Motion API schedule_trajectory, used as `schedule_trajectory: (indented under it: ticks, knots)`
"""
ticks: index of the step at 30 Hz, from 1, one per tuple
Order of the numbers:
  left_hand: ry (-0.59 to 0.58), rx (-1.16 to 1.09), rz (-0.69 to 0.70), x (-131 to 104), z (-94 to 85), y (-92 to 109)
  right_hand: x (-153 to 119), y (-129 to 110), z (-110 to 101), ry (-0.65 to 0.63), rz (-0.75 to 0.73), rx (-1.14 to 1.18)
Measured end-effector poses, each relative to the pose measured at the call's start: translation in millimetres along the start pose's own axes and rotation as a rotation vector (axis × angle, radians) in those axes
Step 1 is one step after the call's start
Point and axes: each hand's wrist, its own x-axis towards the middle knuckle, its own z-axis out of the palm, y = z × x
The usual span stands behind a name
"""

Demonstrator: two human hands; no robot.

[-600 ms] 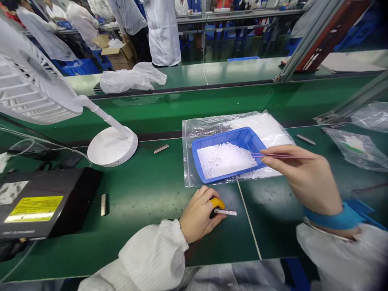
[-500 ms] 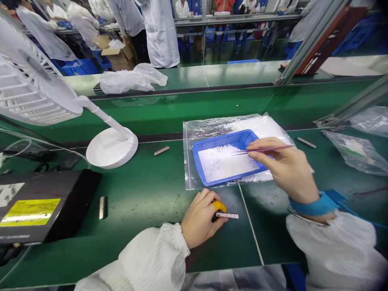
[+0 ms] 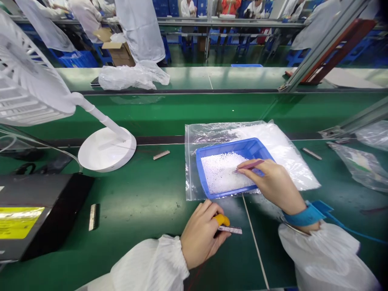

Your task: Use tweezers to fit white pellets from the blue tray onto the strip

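Two hands busy: right hand [image 3: 274, 186], pinching tweezers [image 3: 249, 165], now lowered into blue tray [image 3: 202, 178] beads [image 3: 222, 176]; left hand [image 3: 201, 234] stays pressing small strip [image 3: 230, 229].

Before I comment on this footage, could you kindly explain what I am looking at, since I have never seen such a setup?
There is no machine at work here: a person wears a camera on the head, so the one view looks forward and down at their own two bare hands over a green workbench. The right hand holds pink tweezers, whose tips dip into a blue tray of tiny white beads. The tray sits on a clear plastic bag of more white material. The left hand, with a yellow cover on one finger, steadies a small narrow strip on the bench. A blue wrist strap circles the right wrist. To the left stand a white desk fan and a black device with a yellow label. Other people in white coats work beyond the far bench.
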Motion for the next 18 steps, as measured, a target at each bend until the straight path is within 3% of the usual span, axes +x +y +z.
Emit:
schedule_trajectory:
  ticks: [18]
  knots:
    - [-0.031, 0.006, -0.021, -2.5, 0.3, -0.3, 3.2, 1.9, 6.0, -0.017, -0.076, -0.013]
